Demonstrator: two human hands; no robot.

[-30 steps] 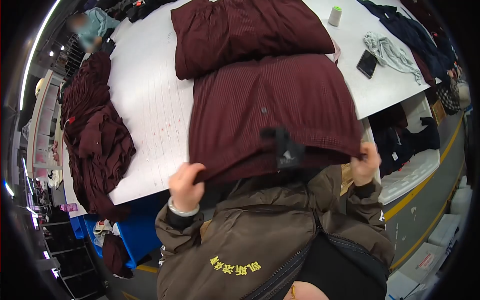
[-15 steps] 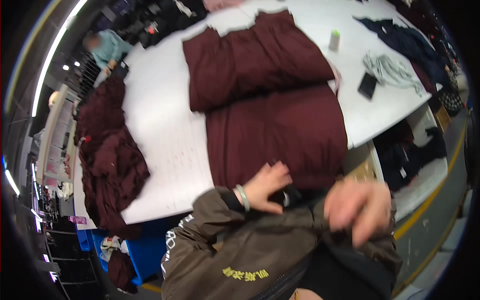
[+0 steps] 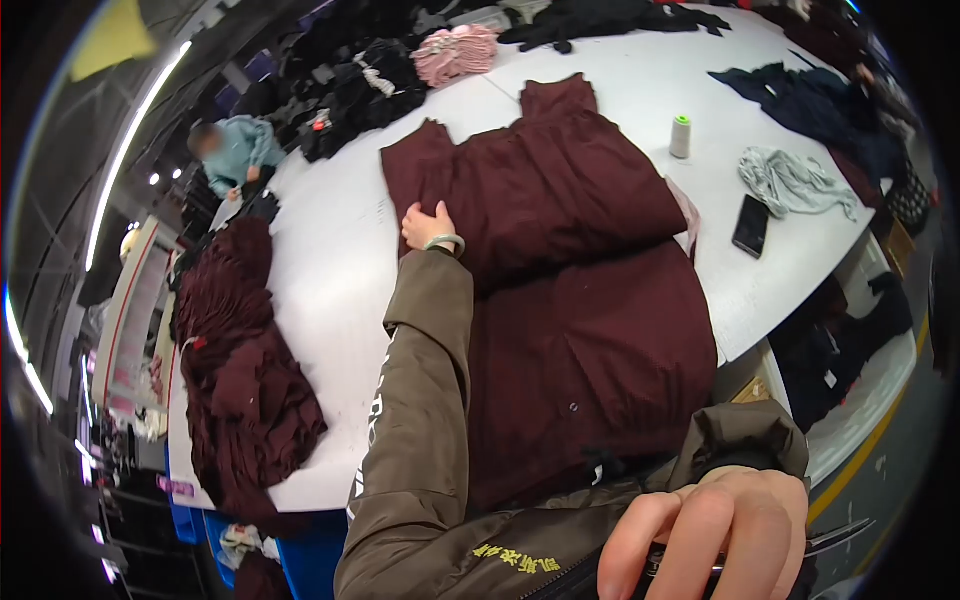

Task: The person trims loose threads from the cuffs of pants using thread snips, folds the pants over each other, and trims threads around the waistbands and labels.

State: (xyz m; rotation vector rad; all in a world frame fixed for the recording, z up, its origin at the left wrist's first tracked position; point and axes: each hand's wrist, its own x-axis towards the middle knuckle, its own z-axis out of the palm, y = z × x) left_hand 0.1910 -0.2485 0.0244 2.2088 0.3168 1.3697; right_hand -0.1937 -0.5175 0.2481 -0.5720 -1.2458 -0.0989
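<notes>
A maroon garment (image 3: pixel 590 350) lies on the white table in front of me, its upper part (image 3: pixel 540 190) folded over in a thick layer. My left hand (image 3: pixel 428 227), with a pale bangle at the wrist, reaches out to the left edge of that layer. Its thumb and fingers are apart and touch the cloth. Close to my body, at the lower right, my right hand (image 3: pixel 715 540) is closed round what look like thread snips (image 3: pixel 838 537). Their slim metal points stick out to the right; the fingers hide most of the handle.
A heap of maroon pieces (image 3: pixel 245 370) lies at the table's left side. To the right are a thread cone (image 3: pixel 680 137), a phone (image 3: pixel 750 227) and a grey cloth (image 3: pixel 795 183). Dark garments and a pink bundle (image 3: pixel 455 55) line the back. A person (image 3: pixel 235 155) works at far left.
My left hand has moved from the garment's near edge up to its folded layer. My right hand has come lower and closer to the camera, and the metal points now show. The view has shifted.
</notes>
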